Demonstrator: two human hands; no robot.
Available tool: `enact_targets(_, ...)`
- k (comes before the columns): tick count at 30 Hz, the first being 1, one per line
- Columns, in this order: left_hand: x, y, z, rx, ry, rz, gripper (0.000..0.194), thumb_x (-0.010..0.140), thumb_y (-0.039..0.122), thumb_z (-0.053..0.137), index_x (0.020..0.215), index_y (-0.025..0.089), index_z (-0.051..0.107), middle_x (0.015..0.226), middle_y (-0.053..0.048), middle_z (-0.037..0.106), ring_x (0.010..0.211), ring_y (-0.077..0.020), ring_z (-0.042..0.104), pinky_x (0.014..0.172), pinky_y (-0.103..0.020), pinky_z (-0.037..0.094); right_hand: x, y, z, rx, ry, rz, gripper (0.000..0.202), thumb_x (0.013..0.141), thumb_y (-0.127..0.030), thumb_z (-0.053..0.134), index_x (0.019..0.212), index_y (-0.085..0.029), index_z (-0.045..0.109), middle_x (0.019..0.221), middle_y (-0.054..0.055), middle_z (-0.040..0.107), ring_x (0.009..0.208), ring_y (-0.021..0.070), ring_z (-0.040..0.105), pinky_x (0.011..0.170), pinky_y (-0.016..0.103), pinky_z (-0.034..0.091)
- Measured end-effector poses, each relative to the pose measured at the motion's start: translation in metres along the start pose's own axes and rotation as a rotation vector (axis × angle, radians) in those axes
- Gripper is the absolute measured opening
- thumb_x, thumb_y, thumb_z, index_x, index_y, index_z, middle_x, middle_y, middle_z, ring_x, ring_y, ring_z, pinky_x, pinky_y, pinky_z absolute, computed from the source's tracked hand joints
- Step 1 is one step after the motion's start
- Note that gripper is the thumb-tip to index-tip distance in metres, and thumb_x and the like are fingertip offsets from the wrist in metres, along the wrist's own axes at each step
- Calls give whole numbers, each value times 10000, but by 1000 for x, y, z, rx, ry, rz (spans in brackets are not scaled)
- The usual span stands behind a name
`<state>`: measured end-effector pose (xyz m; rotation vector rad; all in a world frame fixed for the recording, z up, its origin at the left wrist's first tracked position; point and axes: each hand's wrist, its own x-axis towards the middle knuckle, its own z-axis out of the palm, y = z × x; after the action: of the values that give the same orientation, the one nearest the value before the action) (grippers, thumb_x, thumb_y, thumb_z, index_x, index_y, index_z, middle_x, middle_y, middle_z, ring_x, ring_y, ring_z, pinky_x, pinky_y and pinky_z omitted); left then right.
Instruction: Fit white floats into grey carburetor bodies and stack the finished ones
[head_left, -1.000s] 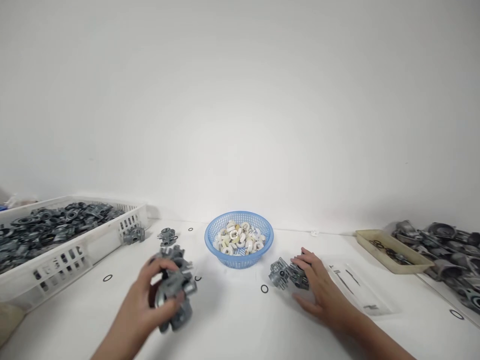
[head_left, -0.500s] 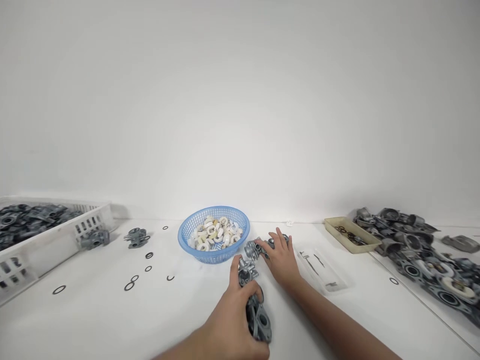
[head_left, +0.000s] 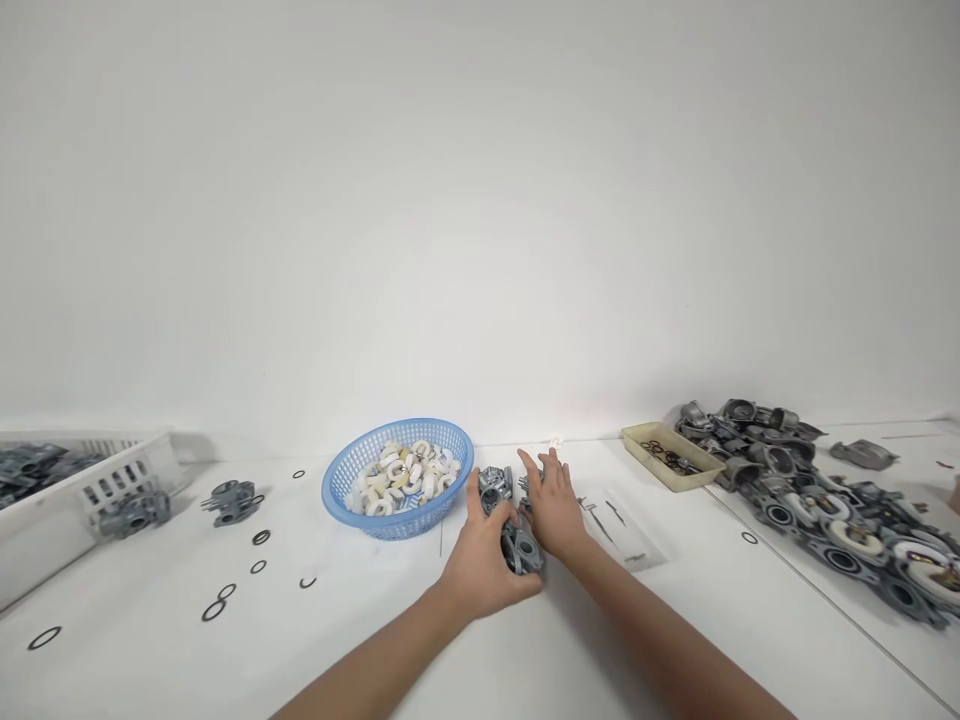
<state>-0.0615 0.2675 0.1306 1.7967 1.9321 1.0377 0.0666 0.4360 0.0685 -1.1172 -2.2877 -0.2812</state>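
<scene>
Near the middle of the white table, my left hand [head_left: 484, 565] is wrapped around grey metal carburetor bodies [head_left: 523, 548] standing close together. One more carburetor body [head_left: 495, 485] sits at its fingertips. Just to the right, my right hand [head_left: 553, 508] has its fingers stretched and apart over another grey carburetor part [head_left: 529, 487], which it partly hides. The palm side of this hand is out of sight. Beside it lies a clear shallow tray [head_left: 651, 548] with a few thin dark pieces. A blue basket [head_left: 399, 525] of white and yellowish rings stands to the left.
At the left is a white crate [head_left: 67, 515] of grey metal parts, with two carburetor bodies [head_left: 232, 502] outside it and several black rings [head_left: 214, 611]. On the right are a cream tray [head_left: 701, 482] of small rings and a long pile of metal parts [head_left: 780, 465]. Someone's fingers [head_left: 955, 495] show at the right edge.
My left hand has pushed its carburetor bodies forward, up against those by my right hand. My right hand has stayed close by, fingers still spread. The view has shifted rightward.
</scene>
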Motion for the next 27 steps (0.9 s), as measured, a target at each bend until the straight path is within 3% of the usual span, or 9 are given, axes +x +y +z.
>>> enact_targets(5, 3, -6, 2, 110, 76, 8, 605, 716, 348, 943, 1239, 257, 653, 1928, -159, -50, 1036, -346, 847, 881, -514, 691, -1, 12, -17, 26, -23, 43, 1120, 846, -284, 992, 1752, -235, 335, 1632, 251, 524, 1668, 501, 381, 1335, 653, 352)
enact_targets(8, 2, -10, 6, 211, 58, 37, 557, 867, 383, 842, 1378, 291, 637, 1927, -166, 60, 1014, -326, 855, 882, -494, 691, 1, 8, -26, 47, -15, 112, 988, 914, -391, 959, 1707, -215, 396, 1499, 249, 576, 1440, 473, 584, 1200, 620, 474)
enact_targets(10, 2, -12, 9, 282, 43, 44, 533, 951, 447, 776, 1432, 283, 618, 1916, -189, 148, 999, -321, 854, 866, -499, 694, 4, 2, -30, 62, -14, 153, 920, 929, -427, 948, 1669, -222, 442, 1412, 221, 596, 1323, 432, 629, 1116, 551, 523)
enact_targets(13, 1, -14, 11, 364, 32, 38, 667, 1011, 577, 754, 1552, 240, 558, 1859, -223, 320, 1178, -353, 804, 905, -500, 701, 9, -3, -29, 105, -38, 225, 882, 892, -429, 980, 1601, -249, 488, 1400, 192, 574, 1244, 390, 664, 960, 435, 573)
enact_targets(16, 0, -14, 12, 424, 40, 19, 797, 1011, 643, 790, 1629, 216, 525, 1755, -213, 472, 1355, -384, 698, 992, -530, 687, 9, -2, -23, 184, -84, 305, 855, 850, -381, 1005, 1537, -233, 519, 1374, 158, 570, 971, 281, 736, 789, 361, 582)
enact_targets(18, -1, -13, 16, 460, 55, 4, 754, 1019, 631, 804, 1599, 210, 571, 1669, -193, 554, 1406, -394, 655, 1022, -545, 676, 6, 0, -19, 249, -95, 336, 820, 873, -369, 980, 1534, -210, 522, 1384, 146, 586, 911, 234, 730, 799, 366, 606)
enact_targets(21, 1, -10, 26, 505, 85, -30, 611, 1058, 563, 791, 1523, 197, 638, 1543, -166, 647, 1362, -369, 681, 1004, -528, 681, 2, 1, -14, 353, -79, 339, 678, 1002, -360, 860, 1568, -208, 521, 1463, 139, 610, 1023, 234, 721, 891, 405, 650)
enact_targets(27, 10, -11, 40, 547, 153, -48, 536, 1085, 465, 789, 1523, 194, 641, 1511, -154, 674, 1272, -332, 734, 959, -491, 700, -7, 7, -12, 520, -53, 262, 554, 1102, -317, 749, 1605, -227, 535, 1428, 115, 671, 1009, 215, 736, 868, 392, 683)
